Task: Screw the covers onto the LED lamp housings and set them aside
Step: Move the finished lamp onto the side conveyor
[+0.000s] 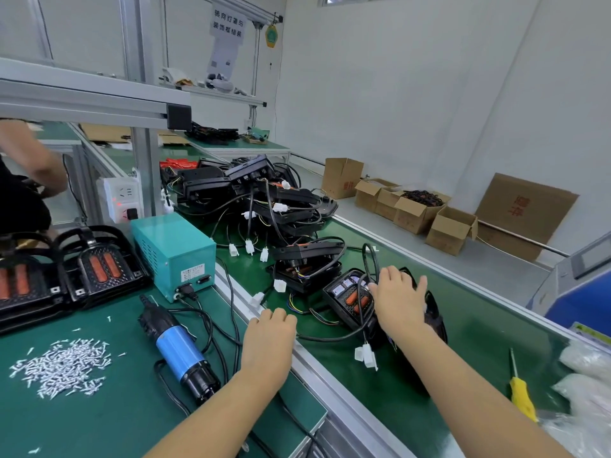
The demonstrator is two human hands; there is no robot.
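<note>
At your far left, two finished lamps (pixel 66 276) sit on the bench, with loose screws (pixel 62 365) heaped in front of them. The blue driver (pixel 175 348) lies beside the teal box (pixel 172 252). Your left hand (pixel 269 338) rests curled, knuckles up, on the aluminium rail (pixel 330 385), holding nothing that shows. Your right hand (pixel 398 299) lies spread over a black housing (pixel 350 299) on the belt, fingers open across its cable. A yellow screwdriver (pixel 520 391) lies at your right.

two hands (pixel 269 328), one electric screwdriver (pixel 175 350), five cardboard boxes (pixel 451 229), one yellow screwdriver (pixel 521 393).
</note>
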